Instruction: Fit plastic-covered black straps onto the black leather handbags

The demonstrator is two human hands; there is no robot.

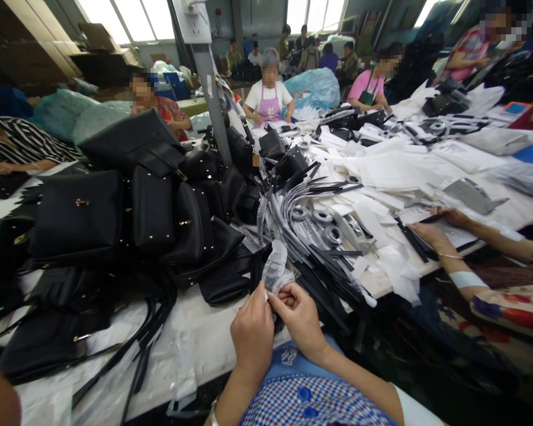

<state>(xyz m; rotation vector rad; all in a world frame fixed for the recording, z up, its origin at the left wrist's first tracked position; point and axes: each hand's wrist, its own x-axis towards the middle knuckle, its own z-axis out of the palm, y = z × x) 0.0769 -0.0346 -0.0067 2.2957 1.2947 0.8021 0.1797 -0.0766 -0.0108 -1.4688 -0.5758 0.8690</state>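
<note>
Close to my body, just over the table's front edge, my left hand point(253, 328) and my right hand point(301, 316) meet with their fingers pinched. A crinkled, translucent plastic wrapping point(277, 266) rises from between them, and both hands grip its lower end. A small white bit shows at the fingertips; I cannot make out whether it is part of the wrapping. Right behind the wrapping lies a black bag point(224, 287). A bundle of black straps point(333, 278), many in clear film, lies to the right of my hands.
Black handbags point(77, 216) with gold fittings are piled on the left of the table point(204, 343). A grey post point(215, 106) stands behind them. White paper sheets point(391, 165) and a tape dispenser point(355, 234) lie on the right. A co-worker's hands point(435, 234) work beside me.
</note>
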